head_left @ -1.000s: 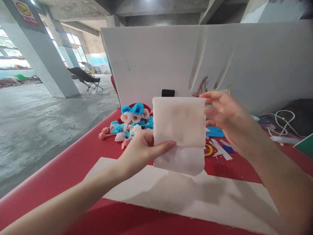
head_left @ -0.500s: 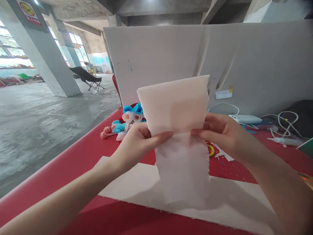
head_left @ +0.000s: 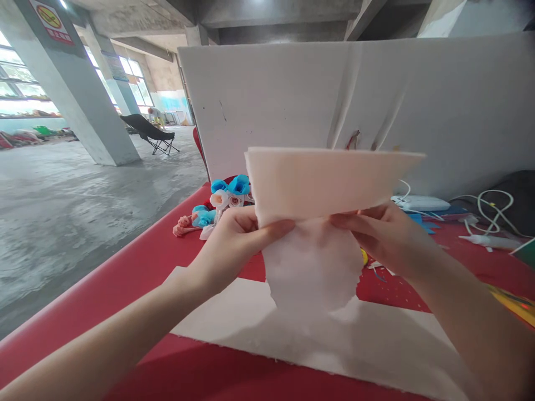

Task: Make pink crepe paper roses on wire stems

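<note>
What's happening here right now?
A person's left hand and right hand together hold up a pale sheet, its lower part hanging below the thumbs. A larger pale piece lies flat on the red table beneath. Blue and pale flowers are on the table beyond the left hand.

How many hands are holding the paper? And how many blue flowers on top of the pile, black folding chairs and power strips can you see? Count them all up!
Hands holding the paper: 2
Blue flowers on top of the pile: 2
Black folding chair: 1
Power strip: 1
Total: 6
</note>
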A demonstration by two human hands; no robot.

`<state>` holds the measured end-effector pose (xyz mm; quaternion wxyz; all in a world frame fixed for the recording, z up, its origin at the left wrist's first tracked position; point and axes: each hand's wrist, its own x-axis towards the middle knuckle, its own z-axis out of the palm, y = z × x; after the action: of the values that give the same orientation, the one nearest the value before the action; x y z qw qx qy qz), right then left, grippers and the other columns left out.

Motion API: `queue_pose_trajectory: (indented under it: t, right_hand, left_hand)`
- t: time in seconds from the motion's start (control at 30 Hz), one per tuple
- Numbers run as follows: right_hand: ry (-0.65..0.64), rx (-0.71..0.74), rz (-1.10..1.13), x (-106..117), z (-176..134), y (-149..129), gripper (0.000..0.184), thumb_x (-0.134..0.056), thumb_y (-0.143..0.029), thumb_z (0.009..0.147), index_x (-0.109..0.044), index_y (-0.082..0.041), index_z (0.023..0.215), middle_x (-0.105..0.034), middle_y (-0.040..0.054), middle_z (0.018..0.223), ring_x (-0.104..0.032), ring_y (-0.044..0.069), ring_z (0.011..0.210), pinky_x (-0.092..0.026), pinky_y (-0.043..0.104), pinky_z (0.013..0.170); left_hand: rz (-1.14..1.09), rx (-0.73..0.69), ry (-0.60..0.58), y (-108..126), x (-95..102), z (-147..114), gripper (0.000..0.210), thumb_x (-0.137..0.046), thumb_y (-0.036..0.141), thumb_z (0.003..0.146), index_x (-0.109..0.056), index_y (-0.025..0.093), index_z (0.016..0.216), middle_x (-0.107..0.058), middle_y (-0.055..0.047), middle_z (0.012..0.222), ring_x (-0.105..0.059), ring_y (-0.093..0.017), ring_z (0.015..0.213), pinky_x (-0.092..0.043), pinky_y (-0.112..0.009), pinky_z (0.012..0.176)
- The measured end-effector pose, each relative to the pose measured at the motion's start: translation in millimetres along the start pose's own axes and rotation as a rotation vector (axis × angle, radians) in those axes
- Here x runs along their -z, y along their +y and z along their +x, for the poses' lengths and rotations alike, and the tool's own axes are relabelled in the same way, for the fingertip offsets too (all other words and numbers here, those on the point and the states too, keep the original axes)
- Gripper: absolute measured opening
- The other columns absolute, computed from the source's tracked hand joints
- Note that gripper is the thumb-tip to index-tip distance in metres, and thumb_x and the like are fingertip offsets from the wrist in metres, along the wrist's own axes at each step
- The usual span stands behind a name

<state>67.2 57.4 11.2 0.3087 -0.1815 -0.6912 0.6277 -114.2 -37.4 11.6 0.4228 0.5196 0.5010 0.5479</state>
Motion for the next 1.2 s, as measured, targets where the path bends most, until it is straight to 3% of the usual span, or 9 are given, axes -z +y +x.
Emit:
queue_pose_trajectory:
  t: [0.17,0.3,0.47,0.57,0.67,0.87,1.0,1.1,1.2]
  right_hand:
    - [-0.019,0.043,-0.077,-1,-3,-7,0.011,-0.066,-0.031,0.069,-0.07,-0.027,0.078,-0.064,-0.0014,0.077,-0.056,0.01,0.058,-0.043,0.017,0.045]
    - [-0.03,-0.008,-0.118,-1,-6,-14,0.016,-0.055,-0.023,0.075,-0.07,-0.028,0.075,-0.06,-0.0017,0.07,-0.045,0.006,0.045,-0.034,0.017,0.037]
    - [-0.134,0.007,-0.105,9,-3,-10,0.034,-0.041,-0.01,0.071,-0.071,-0.026,0.073,-0.061,-0.0007,0.067,-0.053,0.01,0.055,-0.041,0.02,0.046]
    - [-0.217,0.008,-0.143,15,-2,-10,0.033,-0.039,-0.013,0.07,-0.07,-0.022,0.073,-0.063,0.0013,0.072,-0.054,0.013,0.06,-0.043,0.023,0.049]
    - [-0.238,-0.013,-0.302,13,-2,-13,0.029,-0.041,-0.015,0.076,-0.069,-0.02,0.071,-0.064,0.0014,0.073,-0.056,0.013,0.069,-0.044,0.023,0.06]
    - [-0.263,0.003,-0.557,0,-5,-17,0.028,-0.043,-0.024,0.087,-0.067,-0.018,0.072,-0.061,0.0019,0.078,-0.054,0.014,0.077,-0.04,0.023,0.067]
    - [-0.279,0.029,-0.588,-1,-5,-16,0.031,-0.043,-0.029,0.089,-0.068,-0.019,0.074,-0.06,0.0021,0.077,-0.053,0.013,0.074,-0.039,0.023,0.064]
    - [-0.262,0.006,-0.583,0,-5,-15,0.032,-0.043,-0.032,0.089,-0.068,-0.019,0.075,-0.059,0.0021,0.077,-0.052,0.012,0.071,-0.038,0.023,0.059]
    - [-0.227,-0.019,-0.573,-1,-7,-15,0.031,-0.043,-0.032,0.088,-0.068,-0.019,0.075,-0.06,0.0024,0.077,-0.052,0.012,0.071,-0.037,0.023,0.056]
  left_hand:
    - [-0.057,-0.026,-0.064,4,0.7,0,0.013,-0.062,0.018,0.074,-0.073,0.022,0.08,-0.072,0.001,0.083,-0.064,-0.015,0.083,-0.051,-0.022,0.071]
    - [-0.079,-0.017,-0.125,8,2.2,1,0.018,-0.061,0.014,0.072,-0.073,0.026,0.077,-0.072,0.003,0.092,-0.065,-0.015,0.083,-0.051,-0.023,0.072]
    - [-0.031,-0.015,-0.251,8,9.8,1,0.034,-0.049,0.006,0.068,-0.073,0.024,0.085,-0.072,0.002,0.082,-0.065,-0.018,0.083,-0.05,-0.027,0.072]
    - [0.062,-0.039,-0.305,8,16.1,1,0.05,-0.038,0.001,0.058,-0.072,0.022,0.089,-0.07,0.001,0.092,-0.063,-0.019,0.089,-0.048,-0.027,0.077]
    - [0.14,-0.1,-0.332,8,19.1,1,0.051,-0.036,0.002,0.061,-0.071,0.022,0.091,-0.068,0.002,0.102,-0.061,-0.02,0.095,-0.045,-0.029,0.083]
    - [0.395,-0.14,-0.322,11,14.3,-2,0.032,-0.042,0.013,0.078,-0.069,0.021,0.092,-0.067,0.0,0.102,-0.057,-0.021,0.099,-0.043,-0.03,0.085]
    - [0.405,-0.151,-0.331,15,10.6,-3,0.026,-0.044,0.024,0.084,-0.069,0.019,0.092,-0.067,-0.002,0.101,-0.057,-0.02,0.099,-0.043,-0.028,0.085]
    - [0.358,-0.098,-0.31,15,7.2,-2,0.025,-0.048,0.03,0.084,-0.067,0.02,0.097,-0.066,-0.002,0.101,-0.058,-0.02,0.098,-0.046,-0.026,0.081]
    - [0.418,-0.022,-0.208,11,3.9,0,0.033,-0.058,0.032,0.078,-0.059,0.023,0.11,-0.067,-0.002,0.09,-0.062,-0.018,0.085,-0.049,-0.025,0.066]
